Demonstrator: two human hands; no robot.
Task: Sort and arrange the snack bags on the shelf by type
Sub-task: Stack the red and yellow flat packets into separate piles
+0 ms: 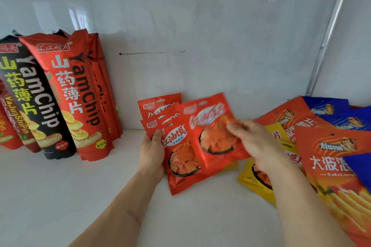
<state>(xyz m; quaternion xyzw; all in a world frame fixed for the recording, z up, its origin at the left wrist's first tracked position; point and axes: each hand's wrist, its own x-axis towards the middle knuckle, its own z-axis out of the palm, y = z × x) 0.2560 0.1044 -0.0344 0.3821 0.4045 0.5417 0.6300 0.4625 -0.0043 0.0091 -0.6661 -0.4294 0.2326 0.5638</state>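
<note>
A fanned stack of small red snack bags is held in the middle of the white shelf. My left hand grips the stack's left edge, thumb on the front. My right hand pinches the rightmost red bag, which is blurred. Tall Yam Chip bags stand upright at the left against the back wall: a black one and red ones. On the right lies a loose pile: yellow bags, orange-red chip bags and blue bags.
The shelf's white back wall is close behind the bags, with a metal corner strip at the right. Bare shelf surface lies between the Yam Chip row and my hands, and in front of them.
</note>
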